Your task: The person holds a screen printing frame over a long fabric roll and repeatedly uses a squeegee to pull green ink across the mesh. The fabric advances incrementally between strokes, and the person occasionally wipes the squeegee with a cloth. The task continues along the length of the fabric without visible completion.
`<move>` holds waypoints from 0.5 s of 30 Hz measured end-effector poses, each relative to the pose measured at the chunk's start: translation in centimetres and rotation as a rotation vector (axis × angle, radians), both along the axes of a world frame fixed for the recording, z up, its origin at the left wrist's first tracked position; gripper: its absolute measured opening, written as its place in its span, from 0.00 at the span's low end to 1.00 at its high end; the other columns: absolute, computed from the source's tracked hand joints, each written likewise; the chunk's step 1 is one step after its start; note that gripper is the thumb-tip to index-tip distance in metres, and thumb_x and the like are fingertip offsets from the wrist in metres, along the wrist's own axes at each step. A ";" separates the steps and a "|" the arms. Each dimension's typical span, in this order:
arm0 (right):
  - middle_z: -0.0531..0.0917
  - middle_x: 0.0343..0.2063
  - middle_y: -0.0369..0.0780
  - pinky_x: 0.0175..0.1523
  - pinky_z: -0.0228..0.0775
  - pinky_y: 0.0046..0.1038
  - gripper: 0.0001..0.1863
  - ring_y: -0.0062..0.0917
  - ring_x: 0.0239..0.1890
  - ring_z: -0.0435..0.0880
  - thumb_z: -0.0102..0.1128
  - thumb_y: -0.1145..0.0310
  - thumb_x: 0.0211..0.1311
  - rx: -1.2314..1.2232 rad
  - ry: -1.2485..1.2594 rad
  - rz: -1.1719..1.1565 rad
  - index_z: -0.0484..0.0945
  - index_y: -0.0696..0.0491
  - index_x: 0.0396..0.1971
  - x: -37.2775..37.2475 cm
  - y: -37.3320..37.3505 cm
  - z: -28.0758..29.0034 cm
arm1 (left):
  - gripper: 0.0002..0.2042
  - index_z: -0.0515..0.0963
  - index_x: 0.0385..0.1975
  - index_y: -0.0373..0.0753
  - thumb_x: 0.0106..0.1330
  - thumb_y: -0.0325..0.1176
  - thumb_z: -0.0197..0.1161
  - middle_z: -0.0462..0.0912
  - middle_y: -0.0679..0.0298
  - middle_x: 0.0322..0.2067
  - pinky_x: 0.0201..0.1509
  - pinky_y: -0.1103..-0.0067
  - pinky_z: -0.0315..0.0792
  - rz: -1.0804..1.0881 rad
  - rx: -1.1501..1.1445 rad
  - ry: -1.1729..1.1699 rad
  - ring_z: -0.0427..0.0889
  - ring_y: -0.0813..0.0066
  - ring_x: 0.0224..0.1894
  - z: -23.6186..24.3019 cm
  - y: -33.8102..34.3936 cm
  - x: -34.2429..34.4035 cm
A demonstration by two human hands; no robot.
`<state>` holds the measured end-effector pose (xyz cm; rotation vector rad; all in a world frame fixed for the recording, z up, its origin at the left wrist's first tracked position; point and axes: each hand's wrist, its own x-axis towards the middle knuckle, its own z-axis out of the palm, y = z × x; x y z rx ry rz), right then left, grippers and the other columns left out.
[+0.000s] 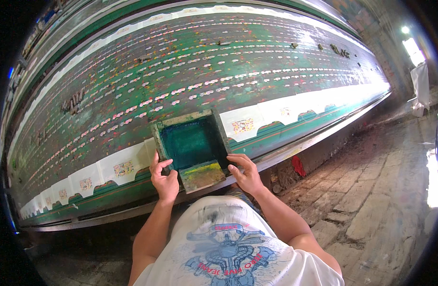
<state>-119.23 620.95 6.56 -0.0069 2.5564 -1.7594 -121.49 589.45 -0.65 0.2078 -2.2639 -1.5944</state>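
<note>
A wooden screen-printing frame (224, 137), with a dark teal mesh area inside, lies tilted over the near edge of the long table. Its near end carries a yellow-stained panel (203, 175). At the frame's lower left edge, my left hand (164, 180) grips the side, with thumb and fingers bent. On the opposite side, my right hand (246, 172) holds the lower right edge, fingers reaching along it. White cloth pieces (269, 113) with small multicoloured prints (123, 168) run in a row to both sides of the frame. What lies under the frame is hidden.
The long green and dark table (181, 76) is speckled with rows of small coloured marks. Dark clumps (73, 101) lie on it at left, others (340, 51) at far right. A brick-paved floor (333, 195) and a red scrap (298, 166) are at right.
</note>
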 end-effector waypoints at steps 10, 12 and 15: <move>0.92 0.58 0.47 0.77 0.72 0.47 0.17 0.47 0.71 0.83 0.76 0.68 0.75 0.024 0.162 -0.065 0.91 0.55 0.59 -2.1 15.6 -1.6 | 0.16 0.90 0.42 0.38 0.57 0.14 0.66 0.73 0.38 0.80 0.87 0.60 0.61 0.006 0.085 0.030 0.72 0.46 0.83 -1.6 16.3 -3.7; 0.92 0.58 0.46 0.77 0.72 0.47 0.17 0.47 0.72 0.83 0.76 0.68 0.74 0.021 0.164 -0.052 0.91 0.55 0.59 -2.8 18.4 -1.8 | 0.15 0.89 0.41 0.37 0.56 0.13 0.66 0.72 0.39 0.81 0.86 0.62 0.62 -0.007 0.116 0.013 0.73 0.50 0.83 -2.4 18.3 -4.1; 0.92 0.59 0.47 0.77 0.72 0.47 0.17 0.48 0.72 0.83 0.75 0.69 0.73 -0.013 0.164 -0.015 0.91 0.54 0.59 -3.5 21.6 -2.1 | 0.14 0.87 0.39 0.33 0.56 0.11 0.64 0.73 0.42 0.81 0.84 0.66 0.64 0.002 0.260 -0.022 0.73 0.56 0.82 -2.4 21.1 -4.5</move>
